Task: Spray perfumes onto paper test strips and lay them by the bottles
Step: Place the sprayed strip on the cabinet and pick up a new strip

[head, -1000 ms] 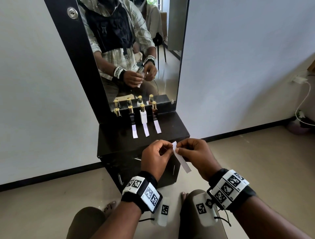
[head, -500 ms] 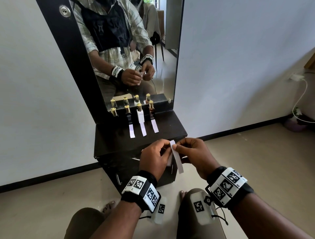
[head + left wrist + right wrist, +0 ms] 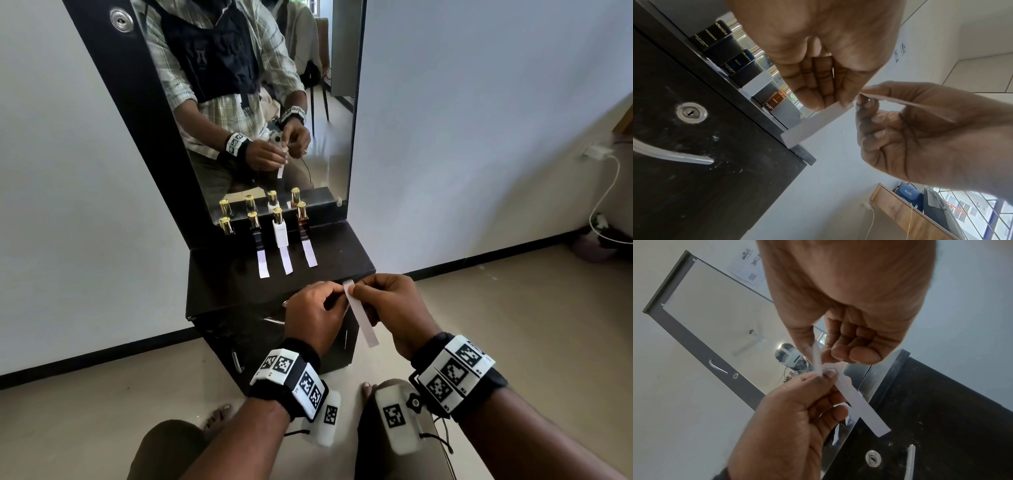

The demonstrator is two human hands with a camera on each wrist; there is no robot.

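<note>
2 hands meet in front of the person, just past the near edge of a black cabinet (image 3: pixel 219 284). The left hand (image 3: pixel 317 313) and the right hand (image 3: pixel 387 308) are almost touching at the fingertips. Both are pinching paper.

The right hand holds a white strip (image 3: pixel 361 317) by its top end, between thumb and first finger. The strip hangs down and a bit to the right, below both hands. The other fingers of that hand are curled in.

The left hand is curled too. In the left wrist view it pinches a second strip (image 3: pixel 813 125) with its fingertips, and that strip points away toward the cabinet. In the right wrist view the 2 strips cross near the fingertips, so they may be touching there, but it is hard to tell.

Far ahead of the hands, at the back of the cabinet top, 4 bottles (image 3: pixel 279 228) with gold caps stand in a row against a mirror (image 3: pixel 329 171). 3 more strips (image 3: pixel 285 261) lie flat in front of the 3 bottles on the right, 1 by each, with their ends pointing back toward the hands. The bottle farthest left has bare cabinet top in front of it.

The mirror shows the person's hands and the bottles again. Below the hands, the cabinet front has a keyhole (image 3: pixel 691 112) and a silver handle (image 3: pixel 674 155). Both wrists wear bands (image 3: pixel 291 380) with black and white square marks.
</note>
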